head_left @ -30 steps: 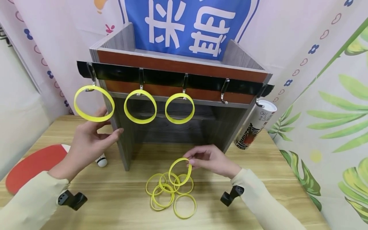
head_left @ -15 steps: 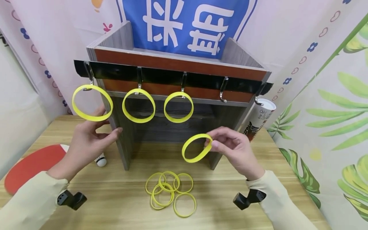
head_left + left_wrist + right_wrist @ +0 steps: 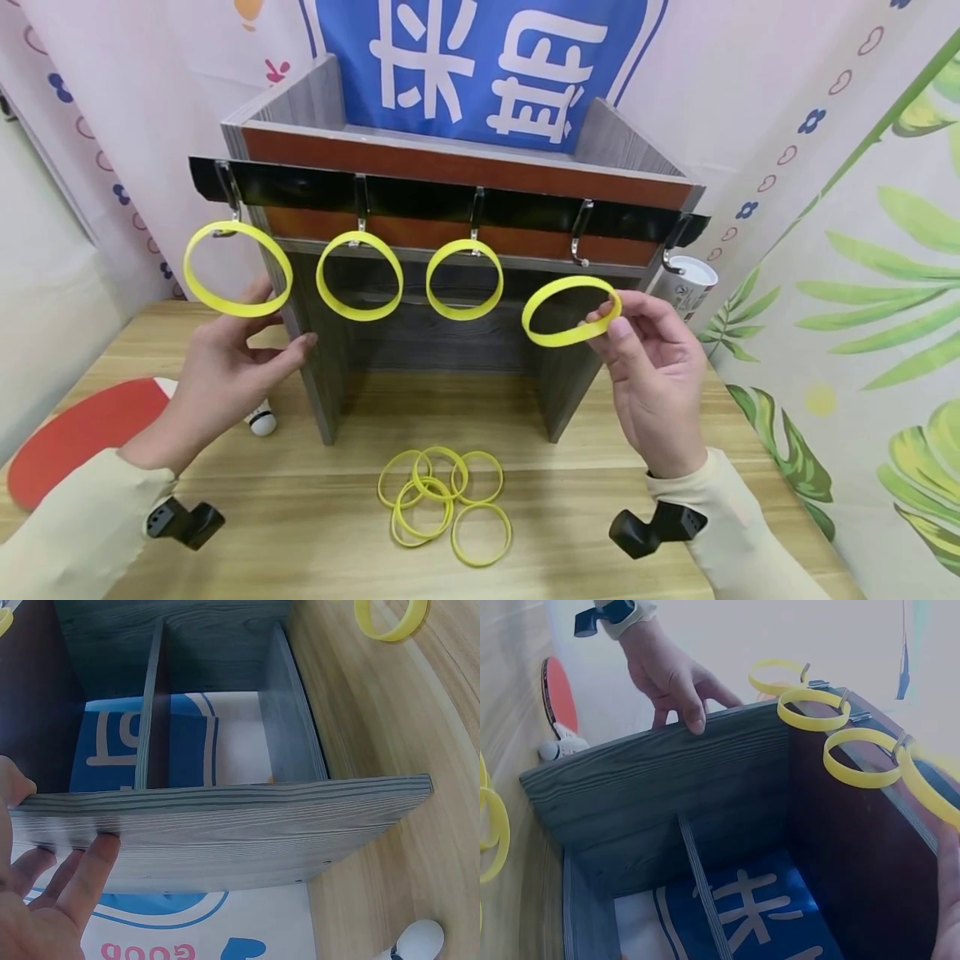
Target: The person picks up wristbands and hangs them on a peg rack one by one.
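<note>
My right hand (image 3: 660, 383) pinches a yellow wristband (image 3: 558, 339) between thumb and fingers. It is held just below the bare fourth hook (image 3: 579, 233) of a black hook strip (image 3: 420, 196). Three matching wristbands hang from the hooks to the left: one on the first hook (image 3: 238, 308), another on the second, and a third wristband (image 3: 463, 314) on the middle one. My left hand (image 3: 232, 354) grips the left side panel (image 3: 217, 832) of a grey wooden shelf, thumb at its front edge and fingers on the outer face. Several more wristbands (image 3: 481, 565) lie overlapping on the table.
The fifth hook (image 3: 673, 246) at the right end is bare, with a white shuttlecock tube (image 3: 693, 273) behind it. A red table tennis paddle (image 3: 82, 433) and a shuttlecock (image 3: 262, 422) lie on the wooden table (image 3: 255, 533) at the left. Printed curtains stand behind.
My right hand has lifted one wristband from the pile and carried it up and to the right, to below the fourth hook. The left hand has stayed on the panel.
</note>
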### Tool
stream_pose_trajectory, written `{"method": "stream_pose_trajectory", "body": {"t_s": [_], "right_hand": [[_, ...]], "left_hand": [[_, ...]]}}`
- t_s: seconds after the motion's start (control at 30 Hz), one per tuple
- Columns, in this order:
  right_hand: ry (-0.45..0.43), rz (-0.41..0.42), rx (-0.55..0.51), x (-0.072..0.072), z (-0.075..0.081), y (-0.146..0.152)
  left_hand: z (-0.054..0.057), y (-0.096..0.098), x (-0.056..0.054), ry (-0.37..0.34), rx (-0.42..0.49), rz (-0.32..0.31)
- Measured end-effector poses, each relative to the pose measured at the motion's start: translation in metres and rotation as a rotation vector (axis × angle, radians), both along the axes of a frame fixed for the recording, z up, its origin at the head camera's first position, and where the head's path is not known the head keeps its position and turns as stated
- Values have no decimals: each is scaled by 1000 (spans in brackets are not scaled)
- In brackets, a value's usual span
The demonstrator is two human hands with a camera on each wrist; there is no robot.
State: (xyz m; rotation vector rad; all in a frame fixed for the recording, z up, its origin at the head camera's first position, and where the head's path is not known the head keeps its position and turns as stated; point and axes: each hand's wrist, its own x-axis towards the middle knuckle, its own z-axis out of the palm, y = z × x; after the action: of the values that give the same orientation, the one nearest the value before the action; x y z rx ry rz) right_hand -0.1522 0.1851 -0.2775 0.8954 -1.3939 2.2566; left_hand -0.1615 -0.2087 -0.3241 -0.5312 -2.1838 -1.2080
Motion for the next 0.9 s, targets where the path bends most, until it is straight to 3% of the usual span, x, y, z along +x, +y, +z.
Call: {"method": "stream_pose_trajectory", "body": {"t_s": [0.37, 0.6, 0.9], "right_hand": [[-20, -126, -90, -2, 7, -6], [-106, -186, -57, -5, 0, -10], [-145, -167, 17, -6, -8, -11]], "left_hand": [[-2, -1, 3, -16, -1, 8], [-2, 0, 2, -3, -4, 7], [1, 1, 1, -14, -6, 8]]}}
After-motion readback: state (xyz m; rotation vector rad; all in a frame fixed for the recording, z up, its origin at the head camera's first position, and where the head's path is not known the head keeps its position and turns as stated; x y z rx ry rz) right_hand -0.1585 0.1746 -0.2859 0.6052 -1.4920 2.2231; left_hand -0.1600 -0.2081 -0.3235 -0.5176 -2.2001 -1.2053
